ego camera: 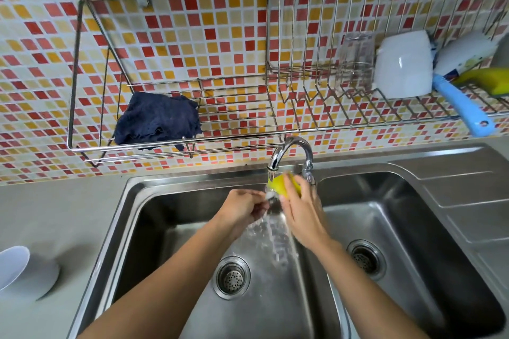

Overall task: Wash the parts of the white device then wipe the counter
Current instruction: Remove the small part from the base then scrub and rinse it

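Water runs from the chrome tap (pixel 289 154) into the left sink basin (pixel 176 217). Under the stream my left hand (pixel 242 208) pinches a small, partly clear part (pixel 271 197) of the device. My right hand (pixel 301 212) grips a yellow sponge (pixel 281 183) and holds it against that part, just below the spout. A white device piece (pixel 12 265) sits on the grey counter (pixel 55 215) at the far left, cut off by the frame edge. A dark blue cloth (pixel 157 120) lies in the wall rack.
A wire rack (pixel 248 107) on the mosaic wall holds a clear cup (pixel 356 60), a white container (pixel 403 64), a blue-handled brush (pixel 465 109) and a yellow item (pixel 490 81). The right basin (pixel 413 201) and a ribbed drainboard (pixel 473 201) lie to the right.
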A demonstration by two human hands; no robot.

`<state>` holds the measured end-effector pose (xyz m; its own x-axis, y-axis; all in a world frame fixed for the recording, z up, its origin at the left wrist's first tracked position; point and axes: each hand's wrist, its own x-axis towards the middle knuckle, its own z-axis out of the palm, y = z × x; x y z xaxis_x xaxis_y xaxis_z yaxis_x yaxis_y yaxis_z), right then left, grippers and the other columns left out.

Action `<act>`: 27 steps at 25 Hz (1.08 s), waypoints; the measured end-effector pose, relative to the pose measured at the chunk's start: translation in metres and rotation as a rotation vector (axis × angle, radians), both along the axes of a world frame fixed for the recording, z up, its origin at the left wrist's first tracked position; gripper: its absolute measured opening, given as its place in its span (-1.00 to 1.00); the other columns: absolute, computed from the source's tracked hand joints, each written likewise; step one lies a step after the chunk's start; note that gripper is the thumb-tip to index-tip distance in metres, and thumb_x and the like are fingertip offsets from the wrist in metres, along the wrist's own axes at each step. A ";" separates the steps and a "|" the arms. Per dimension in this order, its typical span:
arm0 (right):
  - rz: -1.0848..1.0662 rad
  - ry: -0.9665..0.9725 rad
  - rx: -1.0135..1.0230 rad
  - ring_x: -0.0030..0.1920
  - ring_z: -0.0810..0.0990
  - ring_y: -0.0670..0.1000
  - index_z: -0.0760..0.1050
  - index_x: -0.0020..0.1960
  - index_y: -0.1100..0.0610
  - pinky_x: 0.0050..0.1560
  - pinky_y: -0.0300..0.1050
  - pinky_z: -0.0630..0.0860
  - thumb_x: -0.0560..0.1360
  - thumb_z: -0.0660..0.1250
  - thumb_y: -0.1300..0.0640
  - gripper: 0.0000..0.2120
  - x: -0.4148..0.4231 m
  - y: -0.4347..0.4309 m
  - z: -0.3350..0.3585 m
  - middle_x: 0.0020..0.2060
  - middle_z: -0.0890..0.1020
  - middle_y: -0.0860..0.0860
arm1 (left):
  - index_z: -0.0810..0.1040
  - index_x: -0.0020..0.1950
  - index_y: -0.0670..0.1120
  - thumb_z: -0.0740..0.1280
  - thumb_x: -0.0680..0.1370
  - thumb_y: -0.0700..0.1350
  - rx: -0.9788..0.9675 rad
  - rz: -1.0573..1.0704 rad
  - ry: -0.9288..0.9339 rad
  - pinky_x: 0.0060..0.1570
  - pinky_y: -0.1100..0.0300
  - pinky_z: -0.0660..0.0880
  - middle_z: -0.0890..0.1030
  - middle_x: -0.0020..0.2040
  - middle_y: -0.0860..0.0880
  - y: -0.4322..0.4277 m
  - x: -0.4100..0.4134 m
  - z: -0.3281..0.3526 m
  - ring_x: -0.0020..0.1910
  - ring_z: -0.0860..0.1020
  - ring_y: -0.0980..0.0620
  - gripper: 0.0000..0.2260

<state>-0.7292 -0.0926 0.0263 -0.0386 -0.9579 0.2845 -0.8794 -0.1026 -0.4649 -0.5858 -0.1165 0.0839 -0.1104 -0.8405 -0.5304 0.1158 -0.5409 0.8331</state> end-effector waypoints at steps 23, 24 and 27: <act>0.028 -0.195 -0.026 0.28 0.33 0.10 0.17 0.47 0.07 0.22 -0.16 0.28 0.58 0.19 0.12 -0.52 -0.004 0.003 0.005 0.36 0.30 0.16 | 0.49 -0.25 -0.20 0.14 0.59 -0.32 0.055 -0.039 0.001 -0.52 0.40 0.31 0.44 -0.51 -0.02 0.005 -0.003 0.010 -0.51 0.35 0.15 -0.75; -0.001 -0.221 -0.031 0.28 0.33 0.11 0.19 0.46 0.07 0.22 -0.14 0.29 0.58 0.18 0.12 -0.53 -0.006 0.002 0.005 0.36 0.30 0.15 | 0.49 -0.23 -0.20 0.15 0.59 -0.31 0.065 -0.026 0.002 -0.52 0.40 0.32 0.46 -0.51 -0.02 0.004 -0.003 0.009 -0.49 0.37 0.15 -0.76; 0.126 -0.221 -0.008 0.28 0.35 0.08 0.19 0.47 0.07 0.23 -0.18 0.30 0.59 0.14 0.08 -0.55 -0.004 0.001 0.000 0.36 0.31 0.12 | 0.49 -0.23 -0.17 0.16 0.59 -0.30 0.068 0.000 -0.016 -0.49 0.38 0.33 0.45 -0.50 -0.01 0.002 -0.001 0.006 -0.47 0.36 0.14 -0.77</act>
<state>-0.7327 -0.0916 0.0264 0.0185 -0.9568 0.2901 -0.7362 -0.2093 -0.6435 -0.5867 -0.1140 0.0895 -0.1017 -0.8025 -0.5879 0.1025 -0.5963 0.7962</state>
